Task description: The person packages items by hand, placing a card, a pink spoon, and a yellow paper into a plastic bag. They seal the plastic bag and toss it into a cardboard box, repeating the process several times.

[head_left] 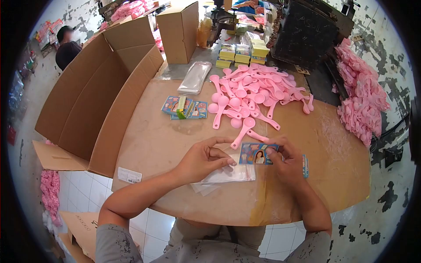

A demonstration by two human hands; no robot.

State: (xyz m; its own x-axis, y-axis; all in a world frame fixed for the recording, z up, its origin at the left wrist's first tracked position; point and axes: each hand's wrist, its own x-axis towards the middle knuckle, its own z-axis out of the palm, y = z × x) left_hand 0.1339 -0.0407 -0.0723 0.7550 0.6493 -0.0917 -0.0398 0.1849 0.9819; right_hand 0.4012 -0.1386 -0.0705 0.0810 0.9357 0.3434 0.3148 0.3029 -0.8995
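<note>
A blue printed card (258,154) is pinched by its right end between the thumb and fingers of my right hand (285,160). My left hand (204,160) is curled at the card's left side, its thumb and bent fingers on a clear plastic bag (231,151). More clear bags (232,174) lie flat on the cardboard-covered table below the hands. Just beyond them is a heap of pink measuring spoons (256,90); one spoon (244,131) points its handle toward my left fingers. Other blue cards (305,165) lie partly hidden behind my right hand.
Banded card bundles (184,108) and a stack of clear bags (195,78) lie left of the spoons. Yellow-edged stacks (234,55) stand behind. A big open carton (118,96) borders the left; a dark machine (305,33) and pink packed items (362,96) are right. A person (68,48) is far left.
</note>
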